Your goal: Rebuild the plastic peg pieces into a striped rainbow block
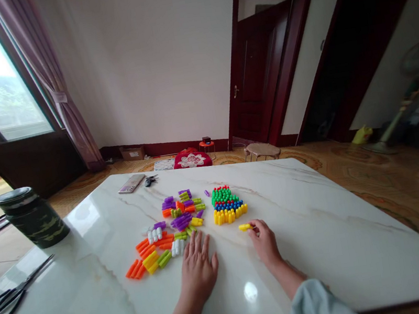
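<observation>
Between the fingers of my right hand (265, 241) is a small yellow plastic peg piece (245, 227), held just above or on the tabletop; I cannot tell which. My left hand (199, 262) lies flat with fingers spread, its tips close to a white piece group (177, 247) and some lime-green ones. A loose pile of orange pieces (135, 269), purple pieces (182, 222), yellow and green ones spreads to the left. Beyond my right hand, pieces stand upright in tight rows: yellow (225, 216) in front, then blue (230, 204), red and green (221, 195).
Large scissors (19, 290) and a camouflage-patterned jar (32, 217) are at the table's left side. A phone (131, 183) and keys (150, 180) lie near the far edge. The white marble-look table (328, 255) has a stool (262, 151) behind it.
</observation>
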The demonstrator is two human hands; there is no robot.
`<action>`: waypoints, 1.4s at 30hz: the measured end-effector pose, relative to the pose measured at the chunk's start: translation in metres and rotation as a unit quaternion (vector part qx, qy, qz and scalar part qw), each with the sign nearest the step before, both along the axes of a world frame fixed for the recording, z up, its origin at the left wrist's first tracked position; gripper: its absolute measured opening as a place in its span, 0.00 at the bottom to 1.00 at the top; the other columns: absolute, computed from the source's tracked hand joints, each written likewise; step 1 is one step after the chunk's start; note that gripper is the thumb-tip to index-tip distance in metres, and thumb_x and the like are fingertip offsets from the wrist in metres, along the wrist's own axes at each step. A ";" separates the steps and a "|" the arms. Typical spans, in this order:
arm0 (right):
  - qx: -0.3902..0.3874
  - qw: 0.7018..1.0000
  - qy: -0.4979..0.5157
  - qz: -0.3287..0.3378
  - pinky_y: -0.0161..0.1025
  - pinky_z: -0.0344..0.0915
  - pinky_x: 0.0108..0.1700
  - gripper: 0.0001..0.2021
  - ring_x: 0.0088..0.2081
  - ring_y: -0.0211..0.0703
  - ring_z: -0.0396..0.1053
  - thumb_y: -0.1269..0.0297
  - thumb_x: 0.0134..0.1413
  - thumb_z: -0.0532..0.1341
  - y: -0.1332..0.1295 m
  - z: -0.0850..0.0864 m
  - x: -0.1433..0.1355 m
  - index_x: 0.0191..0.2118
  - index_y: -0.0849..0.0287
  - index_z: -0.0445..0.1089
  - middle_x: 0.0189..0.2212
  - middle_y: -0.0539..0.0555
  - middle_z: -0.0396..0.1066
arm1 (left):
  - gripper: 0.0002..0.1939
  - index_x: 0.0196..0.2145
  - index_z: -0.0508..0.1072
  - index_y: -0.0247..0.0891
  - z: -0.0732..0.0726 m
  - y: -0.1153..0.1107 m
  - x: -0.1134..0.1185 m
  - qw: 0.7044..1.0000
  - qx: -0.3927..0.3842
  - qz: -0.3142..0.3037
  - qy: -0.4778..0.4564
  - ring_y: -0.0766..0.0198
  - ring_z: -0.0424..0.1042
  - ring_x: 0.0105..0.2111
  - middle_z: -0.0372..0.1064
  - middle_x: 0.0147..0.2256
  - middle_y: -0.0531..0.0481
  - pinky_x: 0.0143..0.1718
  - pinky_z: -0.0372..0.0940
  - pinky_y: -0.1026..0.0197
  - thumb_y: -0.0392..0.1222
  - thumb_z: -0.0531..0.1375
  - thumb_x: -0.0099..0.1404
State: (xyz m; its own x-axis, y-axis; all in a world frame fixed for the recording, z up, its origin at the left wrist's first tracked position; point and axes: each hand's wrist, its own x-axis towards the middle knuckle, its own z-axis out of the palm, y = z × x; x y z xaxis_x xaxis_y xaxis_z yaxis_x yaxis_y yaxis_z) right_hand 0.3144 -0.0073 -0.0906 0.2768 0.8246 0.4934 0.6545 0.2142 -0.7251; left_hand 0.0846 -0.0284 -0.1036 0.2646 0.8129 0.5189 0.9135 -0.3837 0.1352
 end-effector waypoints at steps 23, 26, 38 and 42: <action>-0.049 0.990 -0.129 -0.019 0.35 0.63 0.33 0.07 0.29 0.39 0.68 0.67 0.52 0.56 0.022 0.006 0.005 0.28 0.55 0.70 0.30 0.50 0.70 | 0.26 0.60 0.64 0.36 0.007 -0.001 0.001 0.999 -0.039 0.007 -0.004 0.48 0.50 0.65 0.57 0.63 0.40 0.61 0.55 0.44 0.44 0.54 0.65; -0.056 0.985 -0.165 -0.016 0.34 0.62 0.35 0.08 0.31 0.38 0.69 0.68 0.53 0.57 0.020 0.010 -0.002 0.29 0.55 0.73 0.31 0.50 0.71 | 0.26 0.59 0.65 0.37 0.007 -0.001 0.001 0.999 -0.037 0.004 -0.009 0.47 0.50 0.65 0.56 0.63 0.40 0.61 0.55 0.44 0.43 0.54 0.65; -0.066 0.959 -0.277 0.005 0.37 0.62 0.43 0.09 0.43 0.42 0.69 0.69 0.55 0.58 0.015 0.014 -0.010 0.41 0.56 0.75 0.40 0.54 0.71 | 0.26 0.60 0.64 0.35 0.007 -0.001 0.001 0.999 -0.051 0.006 -0.004 0.47 0.49 0.65 0.55 0.63 0.39 0.61 0.54 0.44 0.45 0.53 0.65; -0.064 0.952 -0.299 0.005 0.38 0.61 0.44 0.11 0.45 0.44 0.69 0.69 0.56 0.58 0.015 0.014 -0.011 0.45 0.56 0.73 0.44 0.55 0.71 | 0.26 0.60 0.64 0.36 0.008 -0.002 0.001 0.999 -0.045 0.005 -0.009 0.47 0.49 0.65 0.55 0.63 0.40 0.61 0.54 0.44 0.44 0.54 0.65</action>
